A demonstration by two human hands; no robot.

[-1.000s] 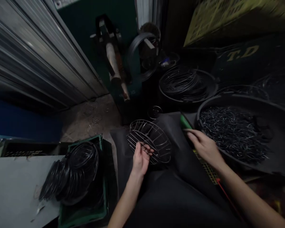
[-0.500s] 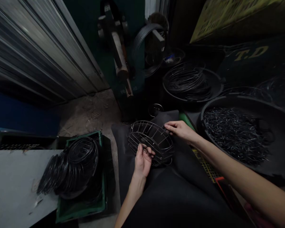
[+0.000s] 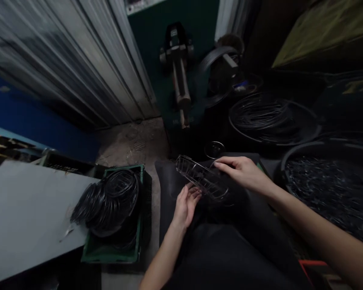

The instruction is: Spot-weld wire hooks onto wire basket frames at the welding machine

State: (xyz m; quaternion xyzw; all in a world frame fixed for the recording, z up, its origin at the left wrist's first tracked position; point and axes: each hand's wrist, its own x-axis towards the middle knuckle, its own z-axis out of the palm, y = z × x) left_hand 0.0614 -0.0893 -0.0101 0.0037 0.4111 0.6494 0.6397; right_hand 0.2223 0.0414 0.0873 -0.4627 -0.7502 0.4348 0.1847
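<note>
"Where is the wire basket (image 3: 202, 179)?"

"Centre of the dial, tilted over the dark cloth (image 3: 167, 185); I'd guess the tilt presents its rim for handling."

"And the hands?"

"The left hand (image 3: 186, 206), at seven o'clock, grasps the basket's near side with curled fingers, presumably to steady it. The right hand (image 3: 245, 172), at three, has thumb and forefinger pinched together by the rim. Whether they grip rim or some thin wire, I can't tell."

"Why's the tub (image 3: 293, 152) at three, beyond that hand?"

"Probably so its short wire pieces (image 3: 323, 189) lie within easy reach. The green crate (image 3: 111, 256), between eight and nine, gathers black wire rings (image 3: 111, 201), likely for the same reason."
</note>
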